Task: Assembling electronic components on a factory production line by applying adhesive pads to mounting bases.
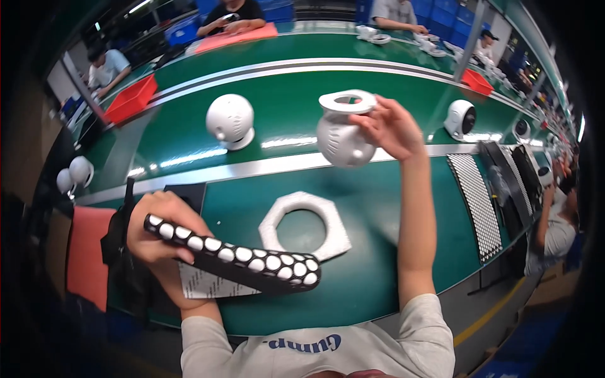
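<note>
My right hand [394, 129] is raised over the far side of the bench, its fingers closed on the ring-shaped base of a white ball-shaped camera housing [345, 142]. The housing hangs upside down, base upward, clear of the surface. At the near left, my left hand [165, 223] is wrapped round a long black strip [252, 258] covered with white round dots, its far end pointing right. Partly under the strip lies a white printed sheet [205, 282]. Between my hands, a white ring-shaped piece with an angular outer edge [271, 223] rests on the green bench.
Another white ball-shaped housing [230, 120] stands on the green conveyor [283, 88], with a black-faced one [461, 120] farther right. A dotted strip [476, 208] lies at the bench's right. Red bins [132, 99] and co-workers line the far side; a pink mat [88, 258] is at left.
</note>
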Demonstrator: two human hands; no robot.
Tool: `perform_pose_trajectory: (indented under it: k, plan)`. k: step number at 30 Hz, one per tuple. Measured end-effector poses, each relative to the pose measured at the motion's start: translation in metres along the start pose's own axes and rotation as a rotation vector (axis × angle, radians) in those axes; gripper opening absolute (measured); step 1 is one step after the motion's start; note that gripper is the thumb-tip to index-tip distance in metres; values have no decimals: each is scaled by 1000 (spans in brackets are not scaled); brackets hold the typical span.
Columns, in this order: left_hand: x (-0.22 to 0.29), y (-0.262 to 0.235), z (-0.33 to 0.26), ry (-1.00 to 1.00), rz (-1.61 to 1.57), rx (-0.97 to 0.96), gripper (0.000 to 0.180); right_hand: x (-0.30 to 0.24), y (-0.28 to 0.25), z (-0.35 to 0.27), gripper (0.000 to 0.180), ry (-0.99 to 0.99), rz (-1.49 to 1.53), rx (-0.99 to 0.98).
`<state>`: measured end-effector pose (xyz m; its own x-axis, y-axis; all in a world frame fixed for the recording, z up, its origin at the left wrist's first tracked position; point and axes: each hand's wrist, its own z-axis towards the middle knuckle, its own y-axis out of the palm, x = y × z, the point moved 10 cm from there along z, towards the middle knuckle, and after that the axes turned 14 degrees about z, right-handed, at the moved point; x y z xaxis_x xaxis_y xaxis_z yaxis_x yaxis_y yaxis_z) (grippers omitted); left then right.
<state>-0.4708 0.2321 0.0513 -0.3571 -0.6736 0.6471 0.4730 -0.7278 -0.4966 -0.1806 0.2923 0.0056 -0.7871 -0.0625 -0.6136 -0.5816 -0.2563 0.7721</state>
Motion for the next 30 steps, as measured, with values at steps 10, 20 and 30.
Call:
perform_pose_trajectory:
  k: [10, 20, 30]
  plan:
    - [22, -44, -32, 152, 53, -38, 31, 106, 85, -37, 36, 394, -403, -194]
    - [4, -79, -81, 239, 80, 190, 32, 181, 31, -45, 40, 799, -380, -319]
    - [8, -52, -38, 170, 105, 127, 32, 163, 55, -56, 34, 673, -703, -415]
